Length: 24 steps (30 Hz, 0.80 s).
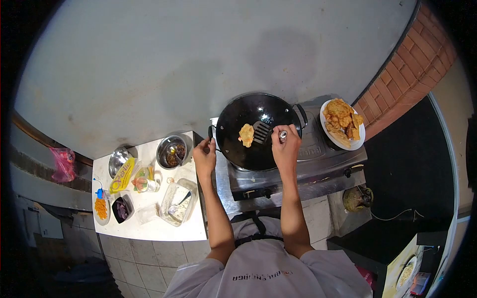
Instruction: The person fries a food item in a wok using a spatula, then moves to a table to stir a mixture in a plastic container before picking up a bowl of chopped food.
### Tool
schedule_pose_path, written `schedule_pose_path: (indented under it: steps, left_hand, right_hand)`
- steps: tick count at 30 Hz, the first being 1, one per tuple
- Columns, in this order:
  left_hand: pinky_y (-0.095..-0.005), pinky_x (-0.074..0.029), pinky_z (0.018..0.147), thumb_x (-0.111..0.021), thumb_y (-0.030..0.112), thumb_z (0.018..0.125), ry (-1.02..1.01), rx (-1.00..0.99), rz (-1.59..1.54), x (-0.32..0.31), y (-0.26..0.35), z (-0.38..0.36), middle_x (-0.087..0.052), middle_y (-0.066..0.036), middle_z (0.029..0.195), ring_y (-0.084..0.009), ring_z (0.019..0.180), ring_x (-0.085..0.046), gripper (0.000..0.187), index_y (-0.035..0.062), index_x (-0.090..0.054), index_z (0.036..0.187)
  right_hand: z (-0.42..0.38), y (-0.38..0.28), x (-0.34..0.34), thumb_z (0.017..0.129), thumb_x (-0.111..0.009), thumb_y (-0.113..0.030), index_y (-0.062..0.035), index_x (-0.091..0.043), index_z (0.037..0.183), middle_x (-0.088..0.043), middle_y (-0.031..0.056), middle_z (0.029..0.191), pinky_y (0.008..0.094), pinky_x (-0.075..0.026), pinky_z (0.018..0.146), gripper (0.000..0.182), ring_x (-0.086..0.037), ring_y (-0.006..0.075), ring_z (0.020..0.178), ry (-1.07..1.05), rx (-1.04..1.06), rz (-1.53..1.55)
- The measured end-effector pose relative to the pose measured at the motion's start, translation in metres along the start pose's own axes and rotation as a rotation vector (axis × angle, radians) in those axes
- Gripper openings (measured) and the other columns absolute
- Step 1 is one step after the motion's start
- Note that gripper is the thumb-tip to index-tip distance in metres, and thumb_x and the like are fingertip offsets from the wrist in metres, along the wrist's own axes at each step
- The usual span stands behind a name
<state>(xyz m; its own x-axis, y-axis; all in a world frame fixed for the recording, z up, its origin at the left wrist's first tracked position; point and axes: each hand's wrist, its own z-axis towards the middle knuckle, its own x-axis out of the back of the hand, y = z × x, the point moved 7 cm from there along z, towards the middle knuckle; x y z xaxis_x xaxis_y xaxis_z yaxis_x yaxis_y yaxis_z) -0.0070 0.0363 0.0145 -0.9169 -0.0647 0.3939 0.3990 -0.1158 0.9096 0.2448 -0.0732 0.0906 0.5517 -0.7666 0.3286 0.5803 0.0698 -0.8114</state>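
Note:
A black wok (238, 158) sits on the steel gas stove (313, 174). My left hand (204, 155) is closed at the wok's left handle, fingers around it. My right hand (286, 144) grips the handle of a slotted spatula (262, 132), whose dark head lies inside the wok. Just left of the spatula head is a golden fritter (246, 135), close to or touching its edge. To the right of the wok, a white plate (357, 144) holds several browned fried pieces (340, 116).
On the white table (144, 231) at left stand a metal bowl of dark sauce (171, 151), a clear container of batter with a spoon (178, 203), a yellow packet (122, 175), a black bowl (121, 208) and a plate of orange pieces (101, 209). A gas cylinder (357, 198) stands below right.

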Motion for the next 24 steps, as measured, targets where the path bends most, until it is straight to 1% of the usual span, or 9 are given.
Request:
schedule_pose_path:
  steps: [2, 10, 16, 19, 21, 23, 24]
  left_hand:
    - [-0.0313, -0.049, 0.077, -0.063, 0.022, 0.088, -0.003, -0.006, 0.022, 0.0, 0.002, 0.0, -0.068, -0.019, 0.092, -0.0181, 0.081, -0.063, 0.039, -0.0119, -0.06, 0.108]
    - [-0.0319, -0.049, 0.078, -0.062, 0.02, 0.087, -0.011, 0.006, 0.032, 0.0, 0.009, -0.002, -0.068, -0.021, 0.09, -0.0196, 0.082, -0.065, 0.039, -0.0119, -0.059, 0.11]
    - [-0.0319, -0.049, 0.079, -0.062, 0.02, 0.087, -0.028, -0.008, 0.06, -0.002, 0.007, -0.002, -0.068, -0.022, 0.093, -0.0196, 0.084, -0.065, 0.041, -0.0127, -0.058, 0.112]
    - [-0.0315, -0.049, 0.079, -0.061, 0.02, 0.088, -0.036, 0.001, 0.054, -0.003, 0.007, -0.003, -0.068, -0.022, 0.095, -0.0191, 0.085, -0.064, 0.042, -0.0129, -0.056, 0.114]
    - [-0.0312, -0.049, 0.079, -0.061, 0.02, 0.088, -0.042, 0.014, 0.058, -0.005, 0.004, -0.003, -0.067, -0.021, 0.096, -0.0188, 0.085, -0.064, 0.043, -0.013, -0.055, 0.115]
    - [-0.0291, -0.046, 0.064, -0.065, 0.023, 0.085, 0.021, -0.06, 0.012, -0.004, -0.001, -0.001, -0.06, -0.009, 0.068, -0.0139, 0.064, -0.056, 0.044, -0.0095, -0.058, 0.114]
    - [-0.0291, -0.046, 0.064, -0.065, 0.023, 0.085, 0.021, -0.061, 0.013, -0.005, -0.006, 0.0, -0.06, -0.009, 0.068, -0.0139, 0.064, -0.056, 0.044, -0.0095, -0.058, 0.114]
  right_hand:
    - [0.0, -0.002, 0.001, 0.082, -0.06, -0.003, 0.0051, -0.061, 0.084, -0.054, 0.0149, 0.078, 0.037, -0.044, 0.057, 0.008, -0.058, 0.0292, 0.064, 0.004, 0.0, 0.014]
    - [-0.001, -0.007, 0.0, 0.081, -0.061, -0.003, 0.0049, -0.061, 0.083, -0.054, 0.015, 0.078, 0.0374, -0.044, 0.057, 0.008, -0.057, 0.0297, 0.064, 0.006, 0.03, 0.02]
    - [-0.002, -0.008, 0.0, 0.081, -0.061, -0.003, 0.0049, -0.061, 0.083, -0.054, 0.0147, 0.078, 0.0363, -0.043, 0.054, 0.008, -0.057, 0.0285, 0.061, 0.014, 0.036, 0.052]
    - [-0.004, -0.008, -0.001, 0.081, -0.062, -0.002, 0.0049, -0.061, 0.083, -0.053, 0.0145, 0.077, 0.0355, -0.043, 0.052, 0.007, -0.057, 0.0275, 0.06, 0.004, 0.002, 0.066]
    - [-0.005, -0.008, -0.002, 0.081, -0.062, -0.002, 0.005, -0.061, 0.083, -0.053, 0.0142, 0.077, 0.0353, -0.043, 0.051, 0.007, -0.057, 0.0266, 0.059, 0.019, 0.043, 0.089]
    - [-0.005, -0.009, -0.002, 0.081, -0.062, -0.002, 0.0051, -0.061, 0.083, -0.053, 0.0142, 0.077, 0.0351, -0.043, 0.051, 0.007, -0.057, 0.026, 0.059, 0.022, 0.051, 0.083]
    - [-0.006, -0.009, -0.001, 0.081, -0.062, -0.001, 0.0053, -0.061, 0.084, -0.053, 0.0141, 0.077, 0.0349, -0.042, 0.05, 0.007, -0.057, 0.0255, 0.059, 0.025, 0.058, 0.076]
